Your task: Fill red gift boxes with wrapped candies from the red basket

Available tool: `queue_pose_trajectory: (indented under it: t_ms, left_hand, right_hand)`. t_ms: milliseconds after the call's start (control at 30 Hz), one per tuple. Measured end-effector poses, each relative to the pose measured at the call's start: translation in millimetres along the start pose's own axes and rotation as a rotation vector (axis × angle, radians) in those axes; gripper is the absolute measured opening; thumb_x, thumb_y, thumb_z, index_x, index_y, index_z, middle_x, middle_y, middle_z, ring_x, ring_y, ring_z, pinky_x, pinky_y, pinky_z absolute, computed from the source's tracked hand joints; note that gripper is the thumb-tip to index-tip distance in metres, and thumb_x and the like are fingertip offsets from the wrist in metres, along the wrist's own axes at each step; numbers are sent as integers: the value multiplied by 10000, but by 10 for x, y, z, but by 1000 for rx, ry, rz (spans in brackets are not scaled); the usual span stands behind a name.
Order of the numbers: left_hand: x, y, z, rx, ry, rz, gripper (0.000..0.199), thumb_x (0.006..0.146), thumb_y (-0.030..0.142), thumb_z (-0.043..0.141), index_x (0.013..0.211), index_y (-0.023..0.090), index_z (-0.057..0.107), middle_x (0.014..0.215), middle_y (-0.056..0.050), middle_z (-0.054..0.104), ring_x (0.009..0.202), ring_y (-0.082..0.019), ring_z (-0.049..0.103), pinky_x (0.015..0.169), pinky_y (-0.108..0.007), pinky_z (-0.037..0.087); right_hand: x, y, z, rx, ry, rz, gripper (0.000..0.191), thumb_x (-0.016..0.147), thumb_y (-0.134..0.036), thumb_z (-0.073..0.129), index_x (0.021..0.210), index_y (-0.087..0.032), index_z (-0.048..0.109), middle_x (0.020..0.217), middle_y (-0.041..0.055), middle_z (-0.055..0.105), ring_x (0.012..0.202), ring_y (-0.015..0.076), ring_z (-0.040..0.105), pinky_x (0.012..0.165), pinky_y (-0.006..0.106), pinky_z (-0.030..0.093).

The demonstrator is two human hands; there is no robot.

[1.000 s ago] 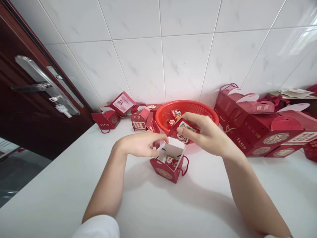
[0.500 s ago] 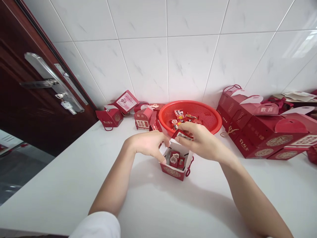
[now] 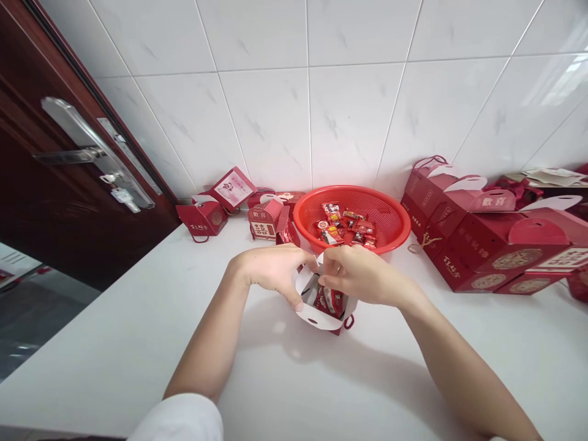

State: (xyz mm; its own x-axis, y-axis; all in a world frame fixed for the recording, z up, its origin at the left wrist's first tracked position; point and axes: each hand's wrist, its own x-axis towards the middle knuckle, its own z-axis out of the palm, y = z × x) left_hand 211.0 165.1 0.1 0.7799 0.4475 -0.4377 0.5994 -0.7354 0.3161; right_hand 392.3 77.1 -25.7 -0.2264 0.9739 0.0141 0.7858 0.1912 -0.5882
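A small red box with a white inside [image 3: 316, 318] stands with its top unfolded on the white table, and red wrapped candies [image 3: 329, 300] lie in it. My left hand [image 3: 278, 274] grips the box's left side, thumb on the near flap and fingers behind. Over the box's right back part is my right hand [image 3: 356, 274], its fingers curled at the opening; whether anything is between them is hidden. Just behind both hands sits a red plastic basket [image 3: 390, 214] holding several wrapped candies [image 3: 356, 228].
Several small red boxes [image 3: 202, 218] stand at the back left by the tiled wall. Larger red boxes [image 3: 496, 245] are stacked at the right. The white table [image 3: 151, 324] reaches to a dark red door [image 3: 27, 153] with a metal handle on the left.
My right hand has come down and nearer over the box; the red packet it held above the box no longer shows in it. The near flap has tilted outward. My left hand stays at the box.
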Motion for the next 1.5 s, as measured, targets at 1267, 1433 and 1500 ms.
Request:
queue_pose_trajectory:
  t_ms: [1267, 1433, 1500]
  left_hand:
    - [92, 349, 187, -66, 85, 275, 676, 832, 502, 703, 1427, 237, 523, 1341, -85, 625, 1147, -242, 616, 893, -287, 478]
    - [103, 404, 216, -145, 16, 323, 691, 813, 489, 733, 1426, 272, 502, 1264, -67, 664, 1111, -225, 640, 891, -291, 481]
    - [108, 394, 211, -130, -20, 325, 605, 827, 532, 707, 1347, 256, 567, 1226, -64, 685, 1097, -229, 650, 896, -294, 475]
  right_hand:
    - [-1096, 519, 489, 202, 645, -29, 436, 851, -488, 714, 1186, -237, 592, 1094, 72, 707, 913, 216, 681, 841, 363, 572]
    - [-1096, 582, 658, 223, 623, -55, 334, 920, -529, 619, 1065, -230, 646, 1099, 100, 725, 1038, 255, 686, 891, 400, 564]
    - [-1114, 608, 693, 199, 610, -90, 334, 947, -540, 573, 1048, -235, 666, 1158, 115, 715, 1090, 265, 671, 916, 420, 553]
